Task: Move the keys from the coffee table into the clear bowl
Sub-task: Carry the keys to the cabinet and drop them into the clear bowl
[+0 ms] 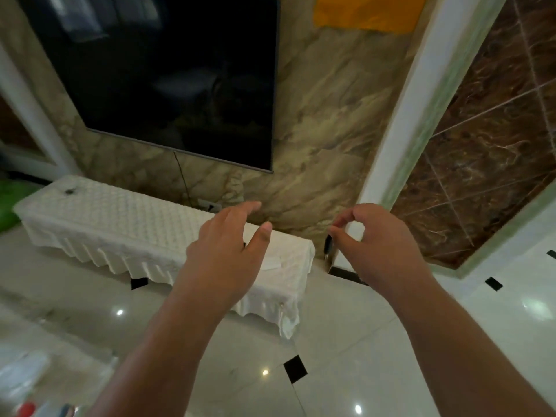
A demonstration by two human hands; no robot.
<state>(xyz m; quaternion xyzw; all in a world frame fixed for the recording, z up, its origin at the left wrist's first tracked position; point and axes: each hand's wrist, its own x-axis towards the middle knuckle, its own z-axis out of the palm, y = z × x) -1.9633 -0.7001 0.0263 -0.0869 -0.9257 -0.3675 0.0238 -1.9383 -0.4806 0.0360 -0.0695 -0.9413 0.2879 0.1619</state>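
My right hand (376, 245) is raised at centre right, with thumb and fingertips pinched on a small dark key (328, 247) that hangs down from the pinch. My left hand (228, 251) is held up beside it, fingers apart and holding nothing, above the right part of a low cabinet. No clear bowl shows in the head view. The coffee table edge at the bottom left is blurred.
A long low cabinet under a white quilted cover (126, 227) stands against the marble wall, below a dark wall-mounted television (168, 70). A white pillar (400, 121) rises on the right. Glossy white floor tiles (331, 341) lie below. Blurred items (27, 410) sit at the bottom left.
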